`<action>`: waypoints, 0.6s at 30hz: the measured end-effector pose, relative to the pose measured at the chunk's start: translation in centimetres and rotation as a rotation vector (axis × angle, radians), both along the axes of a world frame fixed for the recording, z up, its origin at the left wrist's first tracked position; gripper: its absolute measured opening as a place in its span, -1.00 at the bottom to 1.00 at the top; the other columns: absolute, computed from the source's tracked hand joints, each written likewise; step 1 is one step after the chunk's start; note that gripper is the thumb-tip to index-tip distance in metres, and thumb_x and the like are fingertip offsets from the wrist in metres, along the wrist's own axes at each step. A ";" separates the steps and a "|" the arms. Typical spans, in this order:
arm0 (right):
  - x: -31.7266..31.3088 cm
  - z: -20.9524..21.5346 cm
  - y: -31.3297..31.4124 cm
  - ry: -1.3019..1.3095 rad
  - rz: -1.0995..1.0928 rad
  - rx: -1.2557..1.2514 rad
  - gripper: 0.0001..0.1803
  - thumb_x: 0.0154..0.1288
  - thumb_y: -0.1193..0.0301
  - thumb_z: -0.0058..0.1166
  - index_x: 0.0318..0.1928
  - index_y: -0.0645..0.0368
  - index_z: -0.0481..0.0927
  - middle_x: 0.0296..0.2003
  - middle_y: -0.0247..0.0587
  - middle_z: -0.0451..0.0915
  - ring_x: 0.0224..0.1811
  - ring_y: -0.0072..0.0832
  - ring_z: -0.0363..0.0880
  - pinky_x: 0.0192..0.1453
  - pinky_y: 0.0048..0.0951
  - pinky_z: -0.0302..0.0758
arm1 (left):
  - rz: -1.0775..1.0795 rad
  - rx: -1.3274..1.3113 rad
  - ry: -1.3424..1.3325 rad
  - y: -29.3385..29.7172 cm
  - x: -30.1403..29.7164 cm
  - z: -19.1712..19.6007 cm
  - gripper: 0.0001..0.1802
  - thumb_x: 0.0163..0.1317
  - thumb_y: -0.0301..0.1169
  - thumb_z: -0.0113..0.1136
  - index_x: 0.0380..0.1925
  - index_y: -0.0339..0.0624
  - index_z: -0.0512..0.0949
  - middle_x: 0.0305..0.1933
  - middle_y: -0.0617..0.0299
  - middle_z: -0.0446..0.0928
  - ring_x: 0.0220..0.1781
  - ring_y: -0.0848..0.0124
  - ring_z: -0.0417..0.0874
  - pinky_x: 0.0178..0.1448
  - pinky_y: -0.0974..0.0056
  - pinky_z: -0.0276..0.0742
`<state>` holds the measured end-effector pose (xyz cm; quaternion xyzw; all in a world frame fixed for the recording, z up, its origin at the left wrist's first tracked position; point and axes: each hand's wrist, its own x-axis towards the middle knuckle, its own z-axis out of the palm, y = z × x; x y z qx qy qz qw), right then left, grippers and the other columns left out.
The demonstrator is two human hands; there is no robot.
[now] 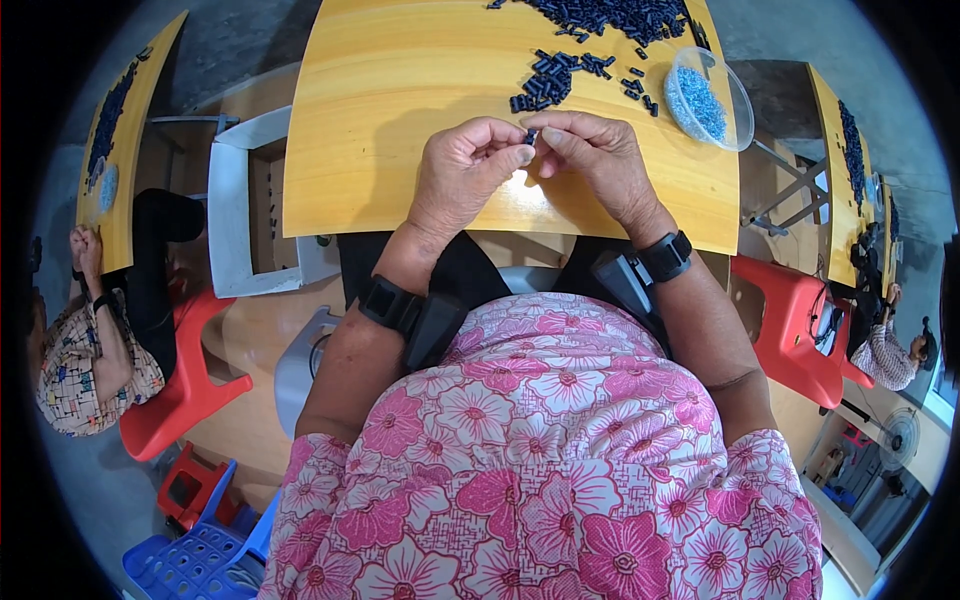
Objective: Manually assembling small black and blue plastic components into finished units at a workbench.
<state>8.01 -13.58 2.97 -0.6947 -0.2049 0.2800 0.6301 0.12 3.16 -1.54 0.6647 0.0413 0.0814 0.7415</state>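
Over the near part of the yellow table, my left hand and my right hand meet fingertip to fingertip. Between them is a small dark cylindrical piece, mostly covered by the fingers. My left thumb and forefinger pinch it from one side. The right fingertips close on its other side; whether they hold a second tiny part cannot be made out. Just beyond my hands lies a small heap of similar dark blue pieces. To the right stands a round see-through tub of tiny light-blue parts.
A larger pile of dark pieces covers the table's far edge. Left of the table is an open white box. Red stools stand on both sides. Other people sit at tables at left and right.
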 end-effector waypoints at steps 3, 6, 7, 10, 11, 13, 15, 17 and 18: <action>0.0 -0.3 0.0 0.095 -0.027 0.089 -0.75 0.44 0.48 0.00 0.01 0.28 0.66 -0.40 -0.27 0.65 -0.45 -0.60 0.56 -0.25 -0.56 0.55 | 0.009 0.012 0.008 0.0 0.0 -0.1 -0.84 0.24 -0.46 0.31 -0.24 -0.32 0.65 -0.33 0.24 0.68 -0.26 0.57 0.65 -0.12 0.45 0.59; -0.1 0.3 0.2 0.156 -0.073 0.067 -0.73 0.47 0.43 -0.04 0.01 0.31 0.63 -0.43 -0.25 0.63 -0.48 -0.58 0.55 -0.26 -0.53 0.56 | -0.014 0.044 0.038 0.1 -0.1 0.1 -0.87 0.27 -0.56 0.26 -0.19 -0.36 0.60 -0.27 0.25 0.64 -0.22 0.55 0.64 -0.09 0.45 0.58; 0.0 0.4 0.1 0.181 -0.057 0.068 -0.73 0.48 0.39 -0.03 -0.05 0.34 0.64 -0.43 -0.24 0.63 -0.49 -0.58 0.55 -0.28 -0.53 0.56 | -0.015 0.045 0.038 0.1 -0.1 0.1 -0.87 0.27 -0.56 0.26 -0.19 -0.36 0.60 -0.27 0.25 0.64 -0.22 0.55 0.64 -0.09 0.45 0.58; 0.3 0.3 0.1 0.199 -0.024 0.028 -0.67 0.48 0.30 -0.01 -0.18 0.36 0.63 -0.45 -0.20 0.63 -0.50 -0.56 0.56 -0.31 -0.53 0.57 | -0.020 0.011 0.035 -0.1 -0.2 0.2 -0.88 0.27 -0.57 0.26 -0.20 -0.36 0.61 -0.28 0.26 0.64 -0.23 0.56 0.63 -0.09 0.44 0.58; 0.3 0.3 0.0 0.194 -0.009 -0.015 -0.63 0.48 0.24 0.00 -0.25 0.36 0.62 -0.46 -0.19 0.63 -0.51 -0.56 0.57 -0.34 -0.53 0.57 | -0.019 0.006 0.021 -0.2 -0.2 0.3 -0.88 0.27 -0.56 0.26 -0.21 -0.35 0.62 -0.30 0.27 0.63 -0.24 0.57 0.62 -0.10 0.44 0.58; 0.3 0.3 0.0 0.209 0.017 -0.068 -0.58 0.48 0.17 0.00 -0.28 0.35 0.61 -0.47 -0.19 0.63 -0.52 -0.56 0.57 -0.35 -0.54 0.56 | -0.020 0.000 0.007 -0.3 -0.2 0.4 -0.89 0.27 -0.56 0.26 -0.22 -0.35 0.62 -0.31 0.27 0.63 -0.25 0.57 0.61 -0.11 0.44 0.57; 0.2 0.3 -0.1 0.225 0.043 -0.121 -0.53 0.47 0.11 0.01 -0.31 0.33 0.60 -0.47 -0.19 0.62 -0.52 -0.56 0.57 -0.37 -0.55 0.56 | -0.009 0.048 0.013 -0.2 -0.2 0.3 -0.89 0.26 -0.56 0.27 -0.22 -0.34 0.63 -0.33 0.28 0.63 -0.27 0.58 0.60 -0.13 0.44 0.57; 0.2 0.4 0.0 0.286 0.060 -0.156 -0.46 0.46 0.02 0.00 -0.31 0.33 0.60 -0.47 -0.19 0.62 -0.51 -0.56 0.57 -0.38 -0.57 0.56 | -0.007 0.064 0.010 -0.3 -0.2 0.4 -0.89 0.26 -0.55 0.27 -0.23 -0.33 0.63 -0.34 0.29 0.63 -0.28 0.58 0.60 -0.14 0.43 0.57; 0.2 0.3 0.0 0.286 0.059 -0.156 -0.46 0.46 0.02 0.00 -0.31 0.33 0.60 -0.47 -0.19 0.62 -0.51 -0.56 0.57 -0.38 -0.57 0.56 | -0.004 0.080 0.007 -0.3 -0.2 0.4 -0.89 0.26 -0.55 0.28 -0.23 -0.33 0.63 -0.35 0.29 0.63 -0.30 0.58 0.60 -0.15 0.43 0.57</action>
